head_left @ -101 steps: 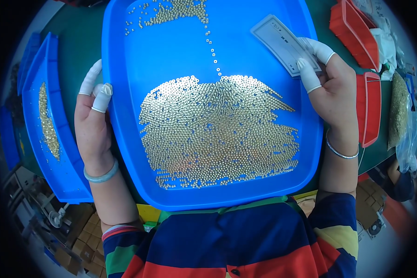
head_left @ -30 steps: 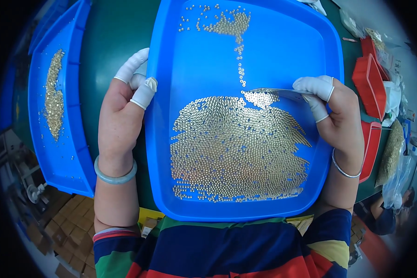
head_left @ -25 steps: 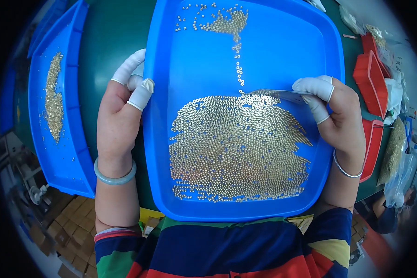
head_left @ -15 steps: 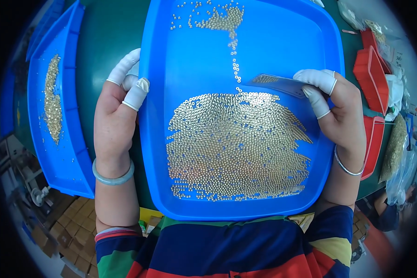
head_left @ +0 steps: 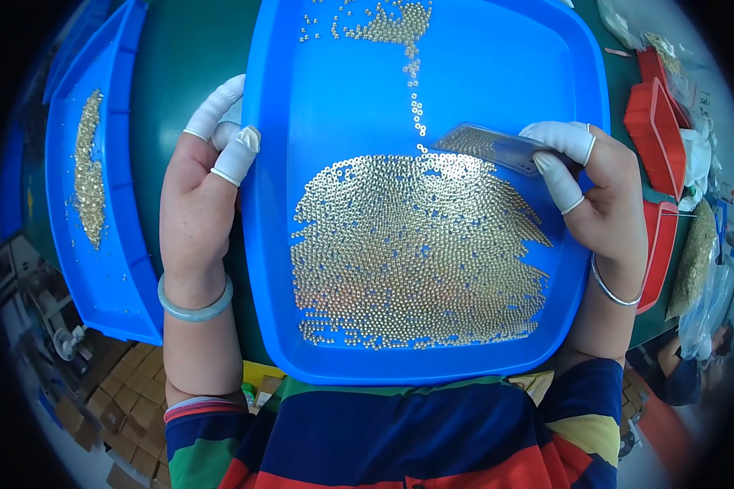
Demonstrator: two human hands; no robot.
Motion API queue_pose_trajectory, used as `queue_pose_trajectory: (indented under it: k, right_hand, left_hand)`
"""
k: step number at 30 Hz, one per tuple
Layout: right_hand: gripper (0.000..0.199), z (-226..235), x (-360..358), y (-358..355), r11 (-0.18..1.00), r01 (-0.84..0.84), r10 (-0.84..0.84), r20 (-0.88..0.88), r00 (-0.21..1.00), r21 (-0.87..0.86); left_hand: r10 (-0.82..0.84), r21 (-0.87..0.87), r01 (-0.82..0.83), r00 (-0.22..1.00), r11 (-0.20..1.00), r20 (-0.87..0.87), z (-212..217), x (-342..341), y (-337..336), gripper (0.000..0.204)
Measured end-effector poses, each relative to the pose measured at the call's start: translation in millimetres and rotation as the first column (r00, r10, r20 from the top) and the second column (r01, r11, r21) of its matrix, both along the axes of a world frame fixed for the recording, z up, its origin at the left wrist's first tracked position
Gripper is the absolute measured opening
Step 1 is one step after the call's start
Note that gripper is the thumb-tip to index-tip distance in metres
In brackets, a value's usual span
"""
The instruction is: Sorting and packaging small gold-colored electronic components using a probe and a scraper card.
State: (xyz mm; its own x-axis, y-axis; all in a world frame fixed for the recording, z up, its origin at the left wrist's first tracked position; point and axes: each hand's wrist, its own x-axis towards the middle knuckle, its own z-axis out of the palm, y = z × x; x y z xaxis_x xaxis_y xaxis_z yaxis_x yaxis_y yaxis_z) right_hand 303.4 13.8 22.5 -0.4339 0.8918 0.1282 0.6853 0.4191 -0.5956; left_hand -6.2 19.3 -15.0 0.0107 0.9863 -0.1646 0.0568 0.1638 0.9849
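A large blue tray [head_left: 497,73] lies in front of me, its near edge at my shirt. Small gold-coloured metal rings [head_left: 416,253] spread in a flat layer over its near half. A thin line of them runs up to a looser cluster [head_left: 395,23] at the far end. My right hand [head_left: 599,179], white cots on thumb and fingers, pinches a thin transparent card [head_left: 489,147] just above the layer's far right edge. On the tray's left rim my left hand [head_left: 204,179] is closed, its thumb and cotted fingers gripping the wall.
At left, a narrower blue tray [head_left: 122,269] holds a heap of gold-coloured pieces [head_left: 90,175]. Red bins [head_left: 654,134] and a plastic bag of small parts [head_left: 693,261] line the right side. The tabletop [head_left: 187,49] is green. Cardboard boxes [head_left: 134,391] sit below at the lower left.
The ring layer shows slightly farther up in the picture. My left hand has shifted slightly up and left along the rim. The card remains pinched in my right hand, tilted a little differently.
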Motion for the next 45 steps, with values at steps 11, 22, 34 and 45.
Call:
queue_pose_trajectory:
  k: [11, 22, 34, 45]
  right_hand:
    - [0.021, -8.1, 4.7, 1.1, 0.994, 0.000, 0.002, -0.024, 1.000, 0.106]
    - [0.021, 5.0, 0.0, 6.9, 0.988, 0.068, -0.064, -0.031, 0.997, 0.139]
    - [0.024, -2.3, -2.8, 47.1, 0.978, 0.197, -0.202, 0.066, 0.977, 0.066]
    - [0.021, -7.7, -26.7, 86.7, 0.989, 0.114, -0.122, 0.094, 0.988, 0.090]
  left_hand:
    - [0.000, 0.020, 0.000, 1.000, 1.000, -0.025, -3.8, 1.9, -1.0, 0.043]
    - [0.026, 0.012, -0.025, 0.999, 1.000, -0.025, 5.6, -2.2, 1.1, 0.042]
    - [-0.016, 0.006, 0.016, 0.998, 1.000, -0.069, 5.5, -10.2, -9.4, 0.044]
    - [-0.023, -0.013, 0.022, 0.998, 1.000, -0.063, 5.1, -10.2, -10.4, 0.045]
